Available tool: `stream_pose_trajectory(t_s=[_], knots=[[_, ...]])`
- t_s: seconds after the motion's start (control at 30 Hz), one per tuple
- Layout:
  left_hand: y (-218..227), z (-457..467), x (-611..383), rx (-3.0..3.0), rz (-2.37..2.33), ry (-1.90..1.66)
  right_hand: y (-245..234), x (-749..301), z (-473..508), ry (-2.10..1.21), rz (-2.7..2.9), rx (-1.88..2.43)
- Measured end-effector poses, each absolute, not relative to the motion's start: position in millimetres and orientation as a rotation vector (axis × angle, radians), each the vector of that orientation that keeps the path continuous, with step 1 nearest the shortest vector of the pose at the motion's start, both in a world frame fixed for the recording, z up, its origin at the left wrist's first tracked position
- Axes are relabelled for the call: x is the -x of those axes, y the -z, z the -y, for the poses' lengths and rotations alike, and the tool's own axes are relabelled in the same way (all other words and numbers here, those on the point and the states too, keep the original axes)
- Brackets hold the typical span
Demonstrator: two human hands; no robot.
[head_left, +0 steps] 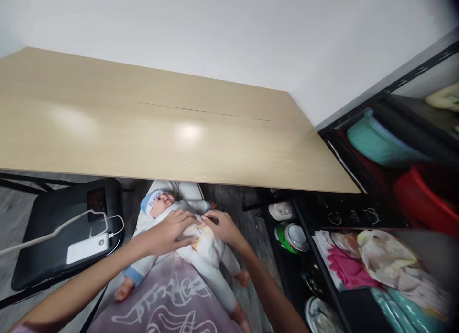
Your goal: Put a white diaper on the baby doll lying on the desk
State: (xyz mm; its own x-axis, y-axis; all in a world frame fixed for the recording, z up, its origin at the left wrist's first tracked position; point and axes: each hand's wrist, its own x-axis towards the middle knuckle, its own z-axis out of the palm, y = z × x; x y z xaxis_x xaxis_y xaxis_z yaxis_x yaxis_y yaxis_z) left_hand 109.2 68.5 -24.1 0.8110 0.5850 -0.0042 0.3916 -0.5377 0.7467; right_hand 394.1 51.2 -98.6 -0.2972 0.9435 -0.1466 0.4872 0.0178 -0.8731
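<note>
1. A long pale wood-grain surface (161,127) fills the upper middle of the view against a white wall, with nothing standing on it.
2. A black metal shelf rack (324,275) stands to the right. It holds a teal plastic tub (380,144), a red plastic tub (423,199), folded pink and patterned cloths and a green-and-white bowl (292,237).
3. A black chair (43,247) stands to the left, carrying a white power bank (88,248) with a white cable (46,233) plugged in.
4. A mauve cloth with white lettering (168,299) covers the person's lap, below the surface's near edge.
5. A baby doll in a white sleepsuit (215,271) lies face up on that cloth, head towards the surface and bare feet towards the person.
6. The work so far, as it looks: the suit already covers the doll's arms and legs, and a blue-and-white cap (148,201) is on its head. The front at chest and belly is under the hands, so I cannot tell whether it is fastened.
7. The left hand (168,232) lies flat on the doll's chest with its fingers stretched out; its grip is released and it is pressing, not grasping.
8. The right hand (222,226) rests on the doll's belly, fingertips meeting the left hand's. I cannot tell whether its grip pinches the fabric or only touches it.
</note>
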Motion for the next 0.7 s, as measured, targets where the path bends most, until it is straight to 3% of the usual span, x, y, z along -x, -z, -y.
stream_pose_trajectory(t_s=[0.33, 0.53, 0.7], knots=[[53, -74, -120, -2.168, -0.722, -0.409, 142, -407, -72, -0.951, 1.666, 1.695], [36, -64, -99, -2.051, -0.794, -0.434, 101, -387, -74, -1.100, 1.938, 1.298], [7, -40, -57, -1.913, -0.700, -0.208, 61, -374, -64, -1.162, 2.109, 1.152]])
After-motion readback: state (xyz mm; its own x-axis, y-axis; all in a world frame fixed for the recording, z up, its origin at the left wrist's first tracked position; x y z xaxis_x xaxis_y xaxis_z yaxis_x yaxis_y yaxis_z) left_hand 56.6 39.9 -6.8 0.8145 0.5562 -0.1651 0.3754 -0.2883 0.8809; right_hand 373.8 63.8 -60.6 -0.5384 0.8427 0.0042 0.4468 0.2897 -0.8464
